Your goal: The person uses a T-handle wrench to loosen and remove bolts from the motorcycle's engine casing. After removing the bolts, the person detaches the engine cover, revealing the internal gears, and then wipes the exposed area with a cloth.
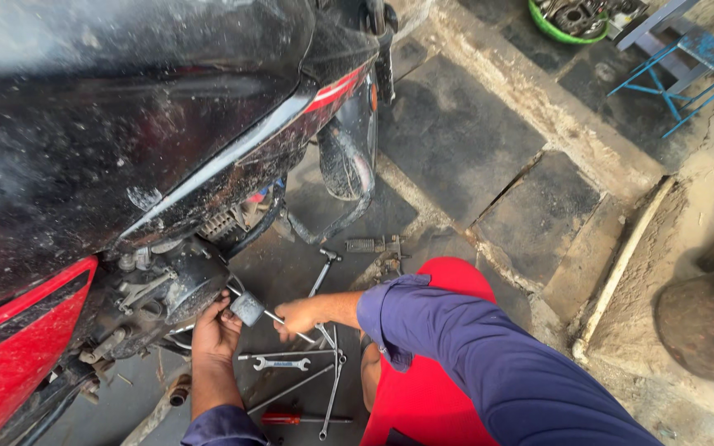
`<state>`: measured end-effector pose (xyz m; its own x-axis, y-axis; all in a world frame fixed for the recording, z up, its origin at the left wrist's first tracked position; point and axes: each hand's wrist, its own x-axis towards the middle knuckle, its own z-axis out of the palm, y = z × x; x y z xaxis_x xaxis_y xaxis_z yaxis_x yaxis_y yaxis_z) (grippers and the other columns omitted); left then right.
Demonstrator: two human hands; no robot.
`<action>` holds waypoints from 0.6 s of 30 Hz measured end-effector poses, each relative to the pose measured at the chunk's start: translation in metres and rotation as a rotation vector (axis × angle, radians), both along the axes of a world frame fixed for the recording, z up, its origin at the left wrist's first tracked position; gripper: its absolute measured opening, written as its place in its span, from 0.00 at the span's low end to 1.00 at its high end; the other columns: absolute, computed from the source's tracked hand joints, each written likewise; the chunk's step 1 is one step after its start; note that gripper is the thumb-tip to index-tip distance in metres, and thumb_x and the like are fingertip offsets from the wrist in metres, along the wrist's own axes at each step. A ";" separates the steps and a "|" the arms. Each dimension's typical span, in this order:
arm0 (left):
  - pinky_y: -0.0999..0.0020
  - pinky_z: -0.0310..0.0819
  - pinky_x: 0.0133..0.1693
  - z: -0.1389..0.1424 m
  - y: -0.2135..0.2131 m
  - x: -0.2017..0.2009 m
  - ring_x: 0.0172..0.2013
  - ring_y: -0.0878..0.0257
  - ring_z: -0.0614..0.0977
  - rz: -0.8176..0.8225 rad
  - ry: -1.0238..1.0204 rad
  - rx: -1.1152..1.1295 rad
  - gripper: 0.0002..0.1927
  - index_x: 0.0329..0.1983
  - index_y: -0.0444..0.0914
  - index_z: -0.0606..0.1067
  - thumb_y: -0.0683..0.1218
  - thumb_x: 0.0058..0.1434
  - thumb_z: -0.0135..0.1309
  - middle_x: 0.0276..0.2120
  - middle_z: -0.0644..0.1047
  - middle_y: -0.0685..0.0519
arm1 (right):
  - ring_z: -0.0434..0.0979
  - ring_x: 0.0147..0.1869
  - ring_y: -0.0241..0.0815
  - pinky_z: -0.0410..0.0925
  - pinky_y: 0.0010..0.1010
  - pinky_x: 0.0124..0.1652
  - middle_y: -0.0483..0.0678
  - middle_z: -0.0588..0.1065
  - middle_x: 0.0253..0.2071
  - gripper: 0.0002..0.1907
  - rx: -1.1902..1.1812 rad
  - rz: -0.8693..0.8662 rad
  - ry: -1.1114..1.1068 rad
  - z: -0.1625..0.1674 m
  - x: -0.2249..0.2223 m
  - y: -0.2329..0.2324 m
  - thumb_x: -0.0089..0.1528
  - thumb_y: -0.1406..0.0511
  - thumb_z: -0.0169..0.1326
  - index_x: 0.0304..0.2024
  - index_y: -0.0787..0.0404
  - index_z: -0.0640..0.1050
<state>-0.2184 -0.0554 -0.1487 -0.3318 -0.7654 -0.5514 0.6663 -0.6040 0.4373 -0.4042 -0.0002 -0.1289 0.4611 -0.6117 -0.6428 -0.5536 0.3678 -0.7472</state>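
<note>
While crouched beside the motorcycle (pixel 126 149), left hand (pixel 215 330) cupped against the engine's lower side (pixel 179 289), right hand (pixel 297 315) closed round a thin tool (pixel 259 311), its shaft running leftward toward the engine, spanners (pixel 283 363) just below on the floor (pixel 456 132).

You are in a motorcycle repair workshop: beneath the black-and-red motorcycle (pixel 126 165) spanners (pixel 281 363) and a screwdriver (pixel 291 419) lie on the oil-stained stone floor (pixel 456 132) (cracked slabs), and far beyond its front wheel sits a green tub of parts (pixel 568 25).
</note>
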 end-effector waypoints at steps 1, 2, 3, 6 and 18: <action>0.78 0.69 0.30 0.002 0.001 0.000 0.22 0.74 0.72 0.007 -0.009 -0.007 0.12 0.43 0.40 0.77 0.34 0.58 0.54 0.34 0.80 0.60 | 0.88 0.43 0.48 0.79 0.37 0.39 0.55 0.84 0.40 0.18 0.126 -0.094 -0.090 0.000 0.000 0.001 0.57 0.72 0.53 0.51 0.60 0.71; 0.78 0.69 0.30 0.004 0.002 0.000 0.23 0.75 0.73 0.014 -0.021 -0.012 0.12 0.43 0.41 0.77 0.34 0.58 0.54 0.35 0.81 0.60 | 0.88 0.41 0.48 0.79 0.38 0.37 0.55 0.84 0.39 0.18 0.104 -0.095 -0.063 0.001 -0.001 0.002 0.57 0.72 0.55 0.51 0.62 0.72; 0.78 0.69 0.30 0.006 0.002 0.001 0.23 0.75 0.73 0.016 -0.019 -0.006 0.12 0.43 0.41 0.77 0.34 0.58 0.54 0.35 0.81 0.60 | 0.87 0.40 0.49 0.79 0.38 0.35 0.55 0.83 0.38 0.18 0.083 -0.096 -0.037 0.004 -0.002 0.003 0.57 0.71 0.56 0.51 0.63 0.74; 0.79 0.69 0.30 0.009 0.003 0.000 0.23 0.75 0.73 0.023 -0.007 0.006 0.13 0.43 0.41 0.77 0.33 0.58 0.55 0.36 0.81 0.59 | 0.86 0.37 0.48 0.79 0.37 0.35 0.57 0.82 0.37 0.21 0.004 -0.103 0.130 0.020 -0.003 0.007 0.55 0.68 0.66 0.49 0.68 0.77; 0.74 0.62 0.19 -0.015 -0.001 0.013 0.18 0.70 0.66 -0.114 -0.200 -0.011 0.05 0.34 0.40 0.75 0.45 0.65 0.55 0.19 0.66 0.59 | 0.85 0.42 0.48 0.80 0.39 0.42 0.60 0.81 0.43 0.22 0.080 0.003 -0.299 -0.024 0.001 -0.002 0.62 0.70 0.57 0.58 0.71 0.74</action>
